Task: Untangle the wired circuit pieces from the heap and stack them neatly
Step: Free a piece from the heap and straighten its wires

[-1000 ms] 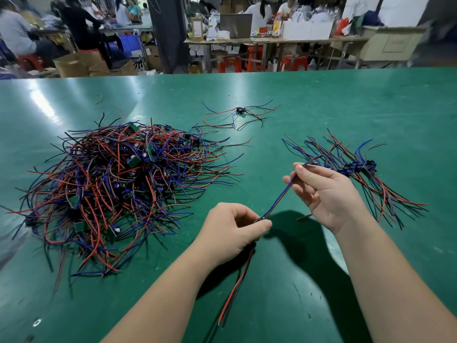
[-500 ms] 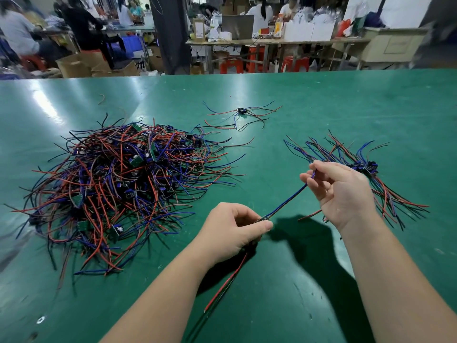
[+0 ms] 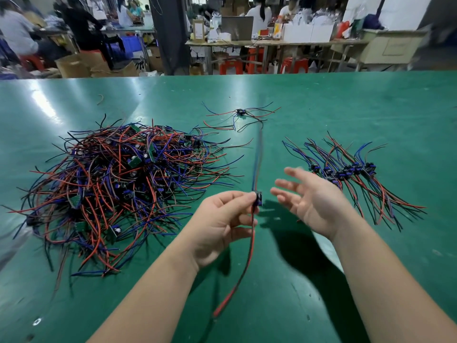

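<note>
A big tangled heap of red, blue and black wired circuit pieces lies on the left of the green table. A sorted stack of pieces lies at the right, wires fanned out both ways. My left hand pinches one wired circuit piece by its small dark board; blue and black wires stand up from it, blurred, and red and black wires hang down. My right hand hovers just right of the piece, palm up, fingers spread, holding nothing.
One loose wired piece lies alone at the far middle of the table. Beyond the table's far edge are work benches, red stools, cardboard boxes and seated people.
My right hand has let go of the blue and black wires and opened. The freed wires have swung upright. My left hand has lifted the piece a little.
</note>
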